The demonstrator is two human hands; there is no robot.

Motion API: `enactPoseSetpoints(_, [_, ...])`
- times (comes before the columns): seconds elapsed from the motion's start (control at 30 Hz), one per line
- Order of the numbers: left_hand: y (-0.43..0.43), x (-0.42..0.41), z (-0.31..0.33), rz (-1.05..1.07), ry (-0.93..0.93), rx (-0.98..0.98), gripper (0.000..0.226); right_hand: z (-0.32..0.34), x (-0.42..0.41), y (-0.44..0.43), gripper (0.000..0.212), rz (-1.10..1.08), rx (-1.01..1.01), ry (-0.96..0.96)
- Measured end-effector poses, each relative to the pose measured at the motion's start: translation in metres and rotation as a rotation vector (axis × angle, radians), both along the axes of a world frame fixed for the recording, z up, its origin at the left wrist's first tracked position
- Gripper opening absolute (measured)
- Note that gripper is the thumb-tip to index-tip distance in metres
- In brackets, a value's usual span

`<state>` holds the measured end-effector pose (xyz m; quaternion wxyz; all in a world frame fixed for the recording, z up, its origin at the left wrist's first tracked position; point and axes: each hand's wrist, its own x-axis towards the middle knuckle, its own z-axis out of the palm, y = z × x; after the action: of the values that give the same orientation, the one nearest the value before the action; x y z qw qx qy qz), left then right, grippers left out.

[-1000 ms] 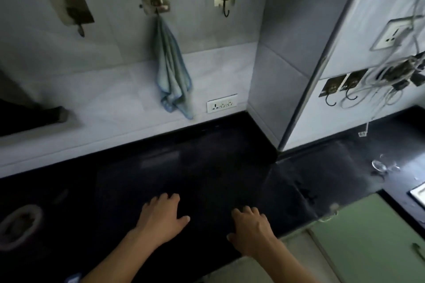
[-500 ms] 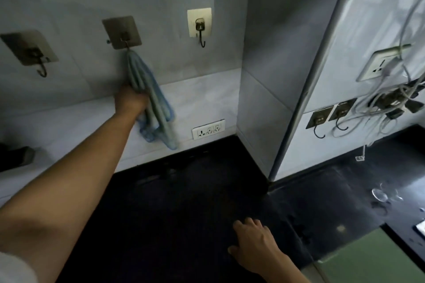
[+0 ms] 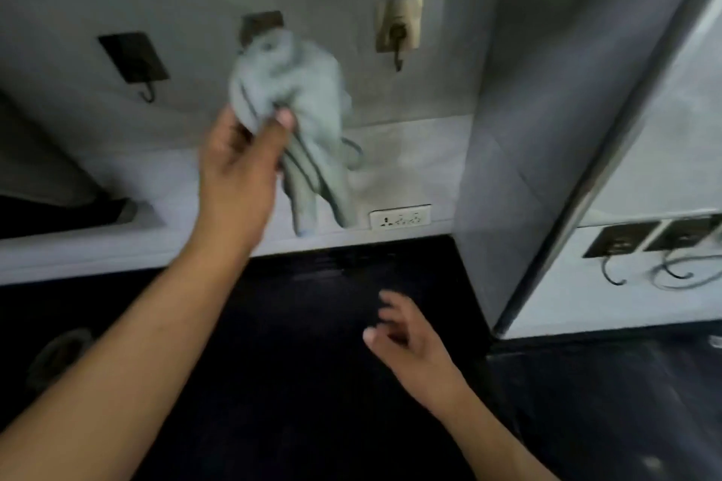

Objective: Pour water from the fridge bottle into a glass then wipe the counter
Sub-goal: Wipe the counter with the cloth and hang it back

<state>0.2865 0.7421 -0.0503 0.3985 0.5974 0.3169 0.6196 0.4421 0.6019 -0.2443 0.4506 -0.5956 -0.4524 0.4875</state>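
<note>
Up by the wall, left hand (image 3: 238,164) grips the blue cloth (image 3: 297,109); right hand (image 3: 406,340) hovers open, empty, above counter (image 3: 312,402).

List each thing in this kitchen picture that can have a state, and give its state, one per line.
cloth: bunched, gripped by the left hand, in front of the middle hook
left hand: shut on the cloth
right hand: open, fingers spread above the counter
left hook: empty
right hook: empty
wall socket: nothing plugged in
counter: dark, bare here

Black counter (image 3: 304,383), glossy and dark; a faint ring-shaped object (image 3: 58,355) lies at left.
</note>
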Motion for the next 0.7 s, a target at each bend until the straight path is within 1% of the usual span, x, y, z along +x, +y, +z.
enactPoseSetpoints(0.07, [-0.042,-0.001,-0.043,-0.061,0.102,-0.115,0.011,0.007,-0.01,0.012,0.085,0.049,0.009,0.452])
enactPoseSetpoints(0.1, [-0.061,-0.005,-0.071,-0.094,0.169,-0.183,0.012,0.006,-0.016,0.018,0.088,0.069,-0.033,0.674])
enactPoseSetpoints(0.13, [-0.078,-0.01,-0.1,-0.139,0.239,-0.257,0.014,0.003,-0.021,0.022,0.081,0.075,-0.09,0.878])
enactPoseSetpoints(0.17, [-0.096,-0.018,-0.128,-0.17,0.326,-0.337,0.016,-0.002,-0.027,0.023,0.06,0.057,-0.155,0.978])
enactPoseSetpoints(0.2, [-0.113,-0.028,-0.155,-0.181,0.404,-0.415,0.018,-0.013,-0.033,0.025,0.032,0.012,-0.239,0.97])
enactPoseSetpoints(0.23, [-0.127,-0.039,-0.179,-0.167,0.481,-0.504,0.02,-0.025,-0.035,0.024,0.011,-0.04,-0.33,0.896])
enactPoseSetpoints(0.27, [-0.142,-0.051,-0.2,-0.13,0.534,-0.6,0.023,-0.034,-0.04,0.024,0.016,-0.047,-0.399,0.75])
enactPoseSetpoints(0.3, [-0.155,-0.066,-0.219,-0.075,0.581,-0.701,0.03,-0.046,-0.042,0.023,0.018,-0.015,-0.418,0.584])
enactPoseSetpoints(0.33, [-0.169,-0.083,-0.236,-0.023,0.622,-0.795,0.037,-0.053,-0.045,0.02,0.018,0.028,-0.392,0.443])
enactPoseSetpoints(0.37, [-0.181,-0.102,-0.252,0.04,0.681,-0.88,0.042,-0.063,-0.046,0.016,0.016,0.038,-0.362,0.339])
enactPoseSetpoints(0.4, [-0.19,-0.123,-0.268,0.108,0.766,-0.936,0.046,-0.074,-0.046,0.011,0.012,0.042,-0.316,0.293])
enactPoseSetpoints(0.43, [-0.2,-0.146,-0.284,0.186,0.872,-0.981,0.052,-0.09,-0.044,0.003,0.019,0.064,-0.254,0.178])
enactPoseSetpoints(0.47, [-0.207,-0.167,-0.298,0.256,0.961,-1.023,0.06,-0.109,-0.042,-0.005,0.028,0.094,-0.179,-0.015])
enactPoseSetpoints(0.5, [-0.212,-0.186,-0.31,0.314,1.017,-1.054,0.065,-0.129,-0.04,-0.014,0.034,0.133,-0.133,-0.281])
enactPoseSetpoints(0.53, [-0.215,-0.202,-0.322,0.359,1.054,-1.072,0.068,-0.148,-0.04,-0.021,0.04,0.182,-0.132,-0.56])
enactPoseSetpoints(0.57, [-0.214,-0.214,-0.329,0.386,1.089,-1.086,0.07,-0.166,-0.038,-0.03,0.048,0.245,-0.169,-0.798])
enactPoseSetpoints(0.6, [-0.212,-0.223,-0.336,0.404,1.128,-1.083,0.071,-0.182,-0.039,-0.039,0.057,0.314,-0.214,-0.944])
enactPoseSetpoints(0.63, [-0.207,-0.233,-0.344,0.414,1.17,-1.063,0.072,-0.194,-0.041,-0.047,0.064,0.367,-0.236,-1.013])
enactPoseSetpoints(0.7, [-0.194,-0.249,-0.36,0.409,1.282,-0.976,0.073,-0.204,-0.045,-0.06,0.075,0.385,-0.219,-1.059])
